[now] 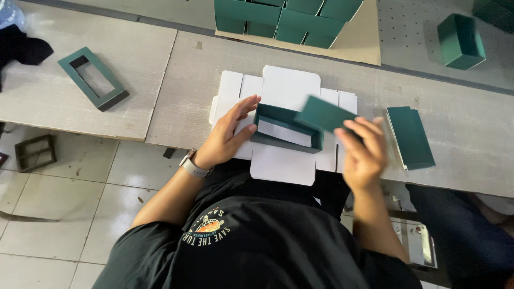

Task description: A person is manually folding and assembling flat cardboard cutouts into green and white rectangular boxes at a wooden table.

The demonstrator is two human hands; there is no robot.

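Nearest to us we see our own black T-shirt [251, 241] and two forearms that reach forward over the edge of the grey wooden table [455, 144]. On the left wrist there is a watch with a pale strap [193, 165].

Our left hand [227, 136] lies with the fingers spread and slightly bent. It is not closed around anything; it presses against the left end of the dark green box tray [287, 128], and the thumb rests on the flat white die-cut cardboard blank [284, 91] below it. The tray stands open side up on the middle of this blank, with a white panel inside. Its long axis runs left to right, a little tilted down to the right.

Our right hand [363, 152] pinches a dark green card piece [324, 113] between the thumb and the fingers. The card is blurred. It hangs just above the right end of the tray, so the right hand is the nearer one to that end, and the tray lies to the left and a little forward of it.

Just to the right, a stack of dark green card sheets [411, 136] lies on the table. Farther left a green window frame lid [93, 78] lies flat. At the far edge we see several finished green boxes [284, 18] on a brown board, and one single green box [460, 42] well apart at the right.
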